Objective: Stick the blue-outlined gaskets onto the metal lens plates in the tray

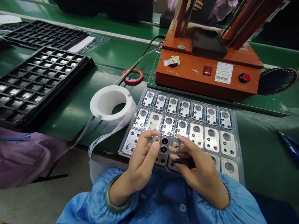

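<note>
Above a clear plastic tray (241, 161), a small metal plate (170, 141) with round holes is held between both hands. The fingers and thumb of my left hand (141, 166) pinch its left end, with the thumb lying over a round opening. At the plate's right end, my right hand (202, 169) grips the edge with its fingertips and also holds a slim black tool (183, 161), whose kind I cannot make out. Two black rings (164, 141) show in the plate's middle. Several similar silver plates (212, 140) lie in the tray's pockets, some with blue edges.
An orange machine (201, 77) stands behind the tray. To the left are a white tape roll (106, 109), a red ring of tape (132, 82) and black compartment trays (35, 81). Blue-handled pliers (291, 146) lie right. A co-worker's pink sleeve (30, 158) is at left, another person's hand (198, 4) beyond the machine.
</note>
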